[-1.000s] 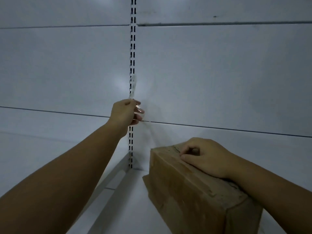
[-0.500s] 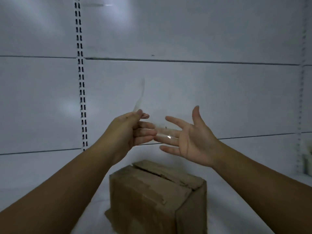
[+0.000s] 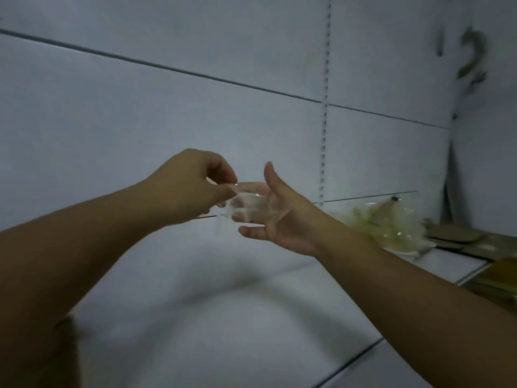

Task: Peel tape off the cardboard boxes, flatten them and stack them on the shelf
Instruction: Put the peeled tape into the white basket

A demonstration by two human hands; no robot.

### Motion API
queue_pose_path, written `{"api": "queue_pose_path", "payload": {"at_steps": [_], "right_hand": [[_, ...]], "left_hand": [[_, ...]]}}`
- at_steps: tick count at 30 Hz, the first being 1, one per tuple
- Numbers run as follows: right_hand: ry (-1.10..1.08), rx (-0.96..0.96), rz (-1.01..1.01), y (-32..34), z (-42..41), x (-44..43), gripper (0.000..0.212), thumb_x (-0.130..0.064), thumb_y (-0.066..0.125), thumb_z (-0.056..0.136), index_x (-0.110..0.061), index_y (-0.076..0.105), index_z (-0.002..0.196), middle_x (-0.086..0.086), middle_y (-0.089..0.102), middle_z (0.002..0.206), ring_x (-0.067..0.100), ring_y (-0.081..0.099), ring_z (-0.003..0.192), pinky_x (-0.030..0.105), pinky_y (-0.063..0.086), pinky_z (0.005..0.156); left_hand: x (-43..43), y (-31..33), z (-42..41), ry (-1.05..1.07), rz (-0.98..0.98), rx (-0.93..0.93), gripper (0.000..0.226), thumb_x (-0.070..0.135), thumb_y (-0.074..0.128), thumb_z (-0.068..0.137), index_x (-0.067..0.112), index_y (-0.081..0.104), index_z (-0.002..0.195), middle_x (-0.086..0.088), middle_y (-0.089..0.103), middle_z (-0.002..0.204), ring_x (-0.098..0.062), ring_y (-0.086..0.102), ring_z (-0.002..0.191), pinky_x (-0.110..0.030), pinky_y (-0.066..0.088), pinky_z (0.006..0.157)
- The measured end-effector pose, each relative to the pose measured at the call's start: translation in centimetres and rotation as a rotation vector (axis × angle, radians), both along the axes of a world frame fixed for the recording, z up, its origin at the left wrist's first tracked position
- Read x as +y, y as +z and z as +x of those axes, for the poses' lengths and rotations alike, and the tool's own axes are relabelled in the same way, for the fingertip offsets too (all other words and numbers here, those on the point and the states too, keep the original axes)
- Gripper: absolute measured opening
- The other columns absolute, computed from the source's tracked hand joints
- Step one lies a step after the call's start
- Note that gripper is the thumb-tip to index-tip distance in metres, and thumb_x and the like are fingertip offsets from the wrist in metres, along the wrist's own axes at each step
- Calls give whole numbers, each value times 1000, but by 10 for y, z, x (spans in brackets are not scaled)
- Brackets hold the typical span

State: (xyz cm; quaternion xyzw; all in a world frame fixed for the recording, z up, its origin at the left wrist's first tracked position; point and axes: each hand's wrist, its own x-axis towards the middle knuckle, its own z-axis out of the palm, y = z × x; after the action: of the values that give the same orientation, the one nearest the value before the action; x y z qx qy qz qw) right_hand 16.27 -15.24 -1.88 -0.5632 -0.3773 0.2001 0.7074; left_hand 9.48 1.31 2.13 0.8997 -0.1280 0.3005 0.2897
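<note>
**Student:** What does the figure show at the fingers?

**Legend:** The left hand [image 3: 190,189] pinches a crumpled strip of clear tape [image 3: 246,201] between thumb and forefinger. The right hand [image 3: 282,217] is held palm-up with thumb raised and fingers [image 3: 251,230] spread and straight. The strip lies across those fingers, seemingly stuck to them, and a loose tail hangs just below the pinch.

**Student:** Where is the rest of the work?

**Legend:** Beyond the right wrist, well apart from the fingertips, a heap of peeled tape [image 3: 389,225] rests on the shelf [image 3: 223,331]. Flattened cardboard [image 3: 453,236] lies just past it (more brown board shows at the frame's right edge, too blurred to count). A slotted upright [image 3: 324,107] runs behind the raised thumb. No standing box is in view.

**Student:** How far along is the task?

**Legend:** Judging from this view, one strip is off its box and not yet discarded. The heap and the flat board suggest several boxes are already done. The likely next step is to free the strip from the open fingers and add it to the heap. Whether any box remains to be flattened and stacked cannot be told.
</note>
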Motion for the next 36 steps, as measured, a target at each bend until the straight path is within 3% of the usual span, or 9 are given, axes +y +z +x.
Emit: {"api": "queue_pose_path", "payload": {"at_steps": [3, 6, 10, 15, 18, 21, 26, 31, 36], "right_hand": [[-122, -112, -6, -1, 43, -73, 23, -18, 66, 79, -10, 63, 101, 0, 72, 81, 12, 67, 72, 24, 54, 63], [-284, -195, -47, 3, 86, -155, 19, 4, 67, 72, -8, 68, 88, 4, 71, 74, 16, 69, 67, 21, 54, 60], [-538, -534, -296, 14, 137, -238, 19, 5, 70, 76, -14, 71, 79, 0, 71, 70, 15, 69, 68, 21, 55, 64], [-865, -856, -522, 20, 215, -282, 22, -8, 74, 77, -27, 68, 68, -9, 71, 72, 2, 66, 66, 14, 52, 63], [-941, -853, -595, -6, 265, -290, 19, -8, 68, 80, -22, 65, 68, -17, 61, 73, -3, 58, 70, 19, 43, 68], [-990, -800, -678, -40, 303, -294, 19, -8, 64, 80, -22, 62, 68, -14, 54, 80, 8, 52, 82, 26, 40, 74], [-840, -604, -669, -68, 333, -300, 12, -17, 64, 83, -19, 65, 71, -9, 59, 84, 13, 56, 84, 24, 43, 71], [-744, -493, -652, -82, 335, -294, 8, -24, 66, 83, -17, 70, 84, -3, 65, 93, 14, 58, 88, 31, 48, 80], [-696, -413, -639, -101, 334, -301, 7, -33, 65, 85, -29, 66, 79, -11, 61, 88, 8, 56, 82, 23, 41, 65]], "left_hand": [[-73, -2, 60, -51, 106, -51, 7, 31, 70, 79, 32, 62, 79, 12, 66, 82, -6, 61, 63, -19, 44, 53], [-133, -11, 117, -157, 147, -45, 10, 42, 67, 77, 36, 61, 81, 15, 66, 81, -1, 62, 60, -15, 41, 54], [-203, -28, 184, -196, 262, -154, 29, 54, 55, 79, 39, 55, 104, 21, 61, 84, 3, 60, 68, -19, 46, 62], [-258, -36, 270, -64, 356, -337, 42, 50, 50, 87, 34, 42, 125, 14, 60, 102, -7, 61, 77, -25, 42, 62], [-282, -48, 319, 133, 455, -276, 47, 50, 52, 86, 27, 42, 125, 4, 62, 107, -17, 62, 88, -29, 42, 66], [-301, -70, 350, 208, 505, -78, 45, 48, 49, 88, 21, 43, 124, -4, 62, 110, -23, 60, 97, -32, 41, 70], [-297, -97, 366, 17, 302, 180, 47, 46, 55, 87, 26, 44, 128, 0, 60, 111, -15, 57, 94, -25, 43, 70], [-285, -98, 364, -173, 42, 456, 27, 35, 60, 87, 33, 54, 113, 13, 63, 94, -2, 61, 82, -14, 42, 59], [-290, -107, 360, -285, 57, 573, 29, 32, 55, 90, 31, 54, 120, 6, 66, 107, -10, 64, 94, -25, 52, 83]]}}
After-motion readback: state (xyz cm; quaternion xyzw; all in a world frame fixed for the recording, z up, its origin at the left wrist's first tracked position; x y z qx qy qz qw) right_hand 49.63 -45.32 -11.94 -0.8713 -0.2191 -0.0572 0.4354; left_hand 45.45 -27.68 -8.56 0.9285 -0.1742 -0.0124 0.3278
